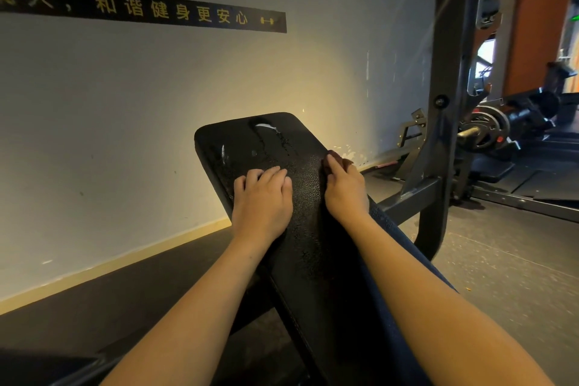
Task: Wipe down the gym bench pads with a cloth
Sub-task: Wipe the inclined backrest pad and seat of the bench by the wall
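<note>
The black bench pad [305, 197] runs away from the person at a tilt, its far rounded end raised toward the pale wall [156, 110]. Both bare arms reach out over it.

The left hand [261, 200] rests on the left half of the pad, palm down. Its fingers [269, 174] are loosely bent, their tips touch the surface, and they grasp nothing. The right hand [344, 188] sits at the pad's right edge, its fingers closed round a small brownish cloth [337, 157]. A bit of the cloth shows past the fingertips, lying against the pad's edge. A bare strip of pad separates the two hands.

Beyond the hands, near the far end of the pad, a wet streak [266, 128] shines and trails down the middle, and the surface around it looks speckled with droplets.

A dark banner [141, 8] with yellow Chinese characters runs along the wall, high on the left. A light baseboard [134, 255] meets the dark floor [501, 260]. To the right stands a dark metal rack upright [446, 56], and a crossbar [410, 197] joins it low down beside the pad. Further right, weight plates [485, 130] sit on a bar end.
</note>
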`<state>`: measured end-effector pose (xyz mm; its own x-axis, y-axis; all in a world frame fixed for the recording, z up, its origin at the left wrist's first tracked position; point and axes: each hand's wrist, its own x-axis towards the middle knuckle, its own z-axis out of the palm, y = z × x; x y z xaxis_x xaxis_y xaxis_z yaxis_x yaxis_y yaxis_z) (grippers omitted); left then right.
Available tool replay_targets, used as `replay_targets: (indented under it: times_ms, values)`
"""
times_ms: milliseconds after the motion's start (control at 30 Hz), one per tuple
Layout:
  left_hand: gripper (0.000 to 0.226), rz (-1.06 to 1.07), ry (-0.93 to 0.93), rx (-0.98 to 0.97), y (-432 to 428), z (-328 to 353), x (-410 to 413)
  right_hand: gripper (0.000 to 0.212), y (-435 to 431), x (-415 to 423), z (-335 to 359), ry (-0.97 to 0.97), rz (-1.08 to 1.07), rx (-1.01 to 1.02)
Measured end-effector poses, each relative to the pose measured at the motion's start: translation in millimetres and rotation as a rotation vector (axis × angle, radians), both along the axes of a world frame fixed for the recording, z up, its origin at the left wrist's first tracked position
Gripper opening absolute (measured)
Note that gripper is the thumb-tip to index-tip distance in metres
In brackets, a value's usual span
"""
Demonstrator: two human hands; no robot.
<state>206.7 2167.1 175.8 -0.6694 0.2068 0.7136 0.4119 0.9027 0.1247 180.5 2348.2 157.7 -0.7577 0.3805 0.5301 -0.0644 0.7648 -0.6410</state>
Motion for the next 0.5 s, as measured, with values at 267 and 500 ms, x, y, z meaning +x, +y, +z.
replay_targets:
  times_ms: [267, 500]
  values:
    - [0.035, -0.105, 0.097, 0.337, -31.3, 1.4, 2.4, 0.047, -81.5, 19.9, 17.9, 0.137, 0.45, 0.2]
    - [0.039, -0.127, 0.003, 0.439, -61.1, -21.7, -3.0, 0.048, -60.6, 5.9, 27.2, 0.056, 0.154, 0.019]
